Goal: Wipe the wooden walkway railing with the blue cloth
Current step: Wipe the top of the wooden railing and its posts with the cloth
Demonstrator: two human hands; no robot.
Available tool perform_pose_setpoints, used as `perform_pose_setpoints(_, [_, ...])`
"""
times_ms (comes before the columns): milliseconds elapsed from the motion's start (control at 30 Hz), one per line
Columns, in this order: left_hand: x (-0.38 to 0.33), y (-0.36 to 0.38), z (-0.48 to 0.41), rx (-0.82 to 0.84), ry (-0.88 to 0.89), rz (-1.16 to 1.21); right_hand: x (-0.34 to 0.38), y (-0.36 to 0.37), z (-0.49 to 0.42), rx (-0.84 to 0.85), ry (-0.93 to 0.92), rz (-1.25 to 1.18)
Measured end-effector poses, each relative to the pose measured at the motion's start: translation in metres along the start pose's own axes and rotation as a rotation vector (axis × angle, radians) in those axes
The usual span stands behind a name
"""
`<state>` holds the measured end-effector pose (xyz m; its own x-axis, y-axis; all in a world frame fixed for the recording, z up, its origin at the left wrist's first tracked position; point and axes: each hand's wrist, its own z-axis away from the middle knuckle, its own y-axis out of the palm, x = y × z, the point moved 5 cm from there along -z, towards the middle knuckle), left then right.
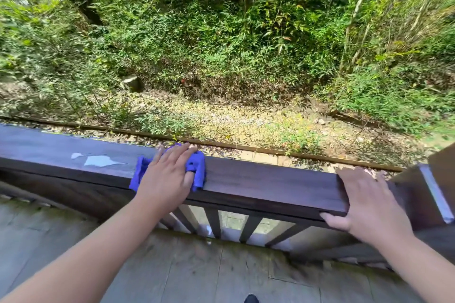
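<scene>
A dark brown wooden railing (266, 184) runs across the view from left to right. A crumpled blue cloth (199, 167) lies on its flat top, left of the middle. My left hand (167, 179) presses flat on the cloth, fingers spread and pointing away from me. My right hand (366, 202) rests on the railing top further right, thumb hooked over the near edge, holding nothing else. A pale patch of worn or wet finish (98, 160) shows on the rail left of the cloth.
Dark balusters (214, 225) stand under the rail. A wider wooden post (433, 194) joins the rail at the right end. Grey walkway boards (192, 273) lie below me. Beyond the rail are gravel ground and dense green bushes (221, 44).
</scene>
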<state>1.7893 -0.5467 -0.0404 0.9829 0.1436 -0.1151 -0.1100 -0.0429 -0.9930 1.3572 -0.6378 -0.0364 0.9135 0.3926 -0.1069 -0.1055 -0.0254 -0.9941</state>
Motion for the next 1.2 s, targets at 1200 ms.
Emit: perform_pose_setpoints(1200, [-0.029, 0.005, -0.006, 0.067, 0.109, 0.143, 0.000, 0.001, 0.006, 0.106, -0.006, 0.006])
